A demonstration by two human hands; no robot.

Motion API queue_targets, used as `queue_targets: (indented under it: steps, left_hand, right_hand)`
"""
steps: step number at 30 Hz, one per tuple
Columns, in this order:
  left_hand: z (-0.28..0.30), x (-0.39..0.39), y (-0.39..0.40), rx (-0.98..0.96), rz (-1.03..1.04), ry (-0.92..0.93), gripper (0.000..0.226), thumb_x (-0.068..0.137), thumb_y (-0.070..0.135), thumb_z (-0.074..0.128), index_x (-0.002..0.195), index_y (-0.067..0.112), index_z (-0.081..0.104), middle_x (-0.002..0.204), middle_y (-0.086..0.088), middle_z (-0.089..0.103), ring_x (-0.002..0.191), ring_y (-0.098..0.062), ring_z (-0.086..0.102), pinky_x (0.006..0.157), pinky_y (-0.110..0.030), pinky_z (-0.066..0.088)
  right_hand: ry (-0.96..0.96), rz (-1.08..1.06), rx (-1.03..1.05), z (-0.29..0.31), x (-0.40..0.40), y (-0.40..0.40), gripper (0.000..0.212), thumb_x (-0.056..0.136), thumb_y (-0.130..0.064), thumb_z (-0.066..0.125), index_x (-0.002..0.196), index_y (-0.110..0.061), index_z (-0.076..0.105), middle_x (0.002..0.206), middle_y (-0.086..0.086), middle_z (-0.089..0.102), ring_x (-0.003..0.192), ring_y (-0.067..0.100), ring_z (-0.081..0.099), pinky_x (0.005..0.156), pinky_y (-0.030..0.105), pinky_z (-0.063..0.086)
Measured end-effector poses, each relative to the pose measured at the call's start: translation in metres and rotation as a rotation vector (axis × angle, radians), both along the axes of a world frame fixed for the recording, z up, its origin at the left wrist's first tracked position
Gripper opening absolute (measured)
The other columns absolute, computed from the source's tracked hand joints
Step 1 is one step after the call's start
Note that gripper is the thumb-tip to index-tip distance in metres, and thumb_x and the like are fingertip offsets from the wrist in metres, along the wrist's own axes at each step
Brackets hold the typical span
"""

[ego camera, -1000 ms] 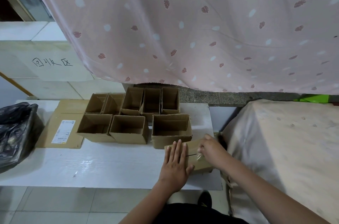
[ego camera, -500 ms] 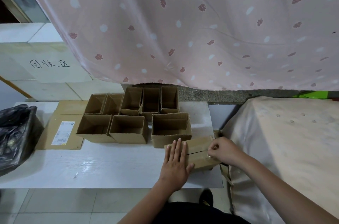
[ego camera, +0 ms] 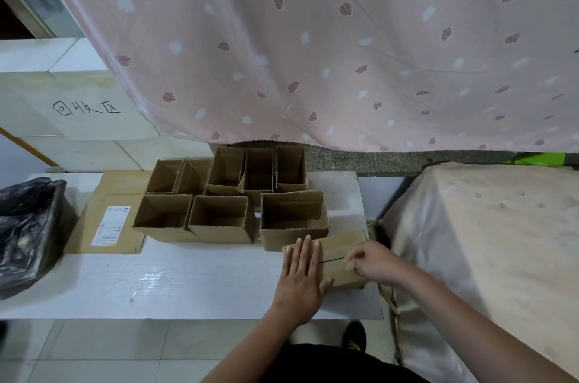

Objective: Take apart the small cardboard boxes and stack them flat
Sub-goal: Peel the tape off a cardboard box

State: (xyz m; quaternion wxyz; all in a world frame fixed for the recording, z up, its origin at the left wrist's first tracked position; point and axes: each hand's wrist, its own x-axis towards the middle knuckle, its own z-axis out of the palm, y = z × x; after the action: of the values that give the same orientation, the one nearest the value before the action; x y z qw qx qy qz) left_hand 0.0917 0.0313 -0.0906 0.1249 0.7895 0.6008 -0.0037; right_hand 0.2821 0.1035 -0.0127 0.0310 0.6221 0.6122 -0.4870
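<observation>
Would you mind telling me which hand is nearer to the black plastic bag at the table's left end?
Left. The left hand presses flat on the closed box, on the side toward the black bag; the right hand pinches at the box's far side.

The left hand [ego camera: 300, 276] covers the closed box's [ego camera: 340, 252] left end. Black bag [ego camera: 28, 232] is cut by the frame's left edge. Print on the flat carton's label [ego camera: 110, 226] is too small to read.

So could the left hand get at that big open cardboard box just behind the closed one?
Probably yes: the left hand lies flat on the closed cardboard box, and the big open cardboard box sits directly behind it with nothing between.
</observation>
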Motion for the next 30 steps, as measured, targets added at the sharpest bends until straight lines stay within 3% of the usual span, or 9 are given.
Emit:
queue_targets:
  steps: [7,12,16,19,22,24,28,30]
  left_hand:
    - [0.003,0.000,-0.001,0.026,-0.001,0.044,0.075,0.105,0.056,0.023,0.158,0.005,0.013,0.164,-0.019,0.005,0.151,-0.038,0.002,0.117,-0.046,-0.003]
    - [0.005,0.000,-0.001,0.037,0.000,0.049,0.074,0.104,0.055,0.025,0.157,0.003,0.019,0.163,-0.020,0.012,0.151,-0.038,0.009,0.117,-0.047,0.002]
    - [0.005,-0.001,-0.001,0.008,-0.006,0.030,0.075,0.105,0.056,0.022,0.158,0.004,0.011,0.165,-0.019,0.004,0.151,-0.038,0.002,0.118,-0.047,-0.001]
    - [0.003,0.000,0.000,0.008,0.000,0.040,0.074,0.105,0.056,0.022,0.158,0.004,0.016,0.164,-0.019,0.009,0.151,-0.037,0.006,0.118,-0.047,0.001]
    - [0.001,-0.001,0.000,-0.009,0.000,0.023,0.075,0.105,0.057,0.018,0.159,0.005,0.009,0.165,-0.018,0.001,0.152,-0.036,-0.001,0.119,-0.046,-0.001]
    - [-0.002,-0.002,0.000,-0.028,0.000,-0.009,0.076,0.104,0.058,0.012,0.158,0.008,-0.005,0.164,-0.014,-0.014,0.152,-0.033,-0.014,0.120,-0.046,-0.007]
    - [-0.001,-0.001,0.001,-0.045,-0.001,-0.018,0.076,0.103,0.060,0.008,0.157,0.011,-0.014,0.163,-0.011,-0.024,0.149,-0.030,-0.026,0.120,-0.046,-0.013]
    - [0.001,-0.001,0.001,-0.040,0.002,-0.013,0.076,0.103,0.059,0.010,0.157,0.010,-0.010,0.164,-0.012,-0.019,0.150,-0.032,-0.022,0.120,-0.046,-0.011]
  right_hand:
    - [-0.024,0.087,0.046,0.008,0.005,0.006,0.019,0.080,-0.014,0.079,0.076,-0.032,0.074,0.091,-0.013,0.068,0.090,0.001,0.060,0.068,0.013,0.042]
    - [-0.006,0.065,-0.008,0.010,0.009,0.010,0.023,0.080,-0.009,0.077,0.076,-0.031,0.073,0.095,-0.008,0.069,0.091,0.006,0.063,0.073,0.019,0.051]
    - [0.014,0.064,-0.069,0.013,0.016,0.008,0.022,0.073,-0.008,0.084,0.087,-0.022,0.073,0.103,-0.002,0.069,0.101,0.012,0.063,0.093,0.035,0.055]
    - [-0.012,0.043,0.034,0.011,0.018,0.007,0.023,0.069,-0.014,0.089,0.078,-0.024,0.070,0.089,-0.008,0.070,0.090,0.008,0.065,0.076,0.025,0.055]
    - [-0.061,-0.006,0.196,0.011,0.017,0.007,0.024,0.070,-0.024,0.089,0.070,-0.025,0.065,0.071,-0.009,0.067,0.068,-0.001,0.062,0.056,0.012,0.040]
    - [-0.081,-0.022,0.299,0.014,0.019,0.007,0.028,0.071,-0.027,0.088,0.069,-0.023,0.061,0.069,-0.008,0.065,0.067,0.002,0.060,0.056,0.015,0.038]
    - [-0.162,-0.010,0.454,0.025,0.029,0.011,0.031,0.069,-0.031,0.089,0.066,-0.029,0.058,0.072,-0.015,0.057,0.082,0.003,0.047,0.078,0.027,0.036]
    - [-0.086,-0.068,0.438,0.027,0.034,0.013,0.028,0.073,-0.022,0.086,0.074,-0.025,0.059,0.070,-0.011,0.057,0.077,0.009,0.050,0.070,0.025,0.039]
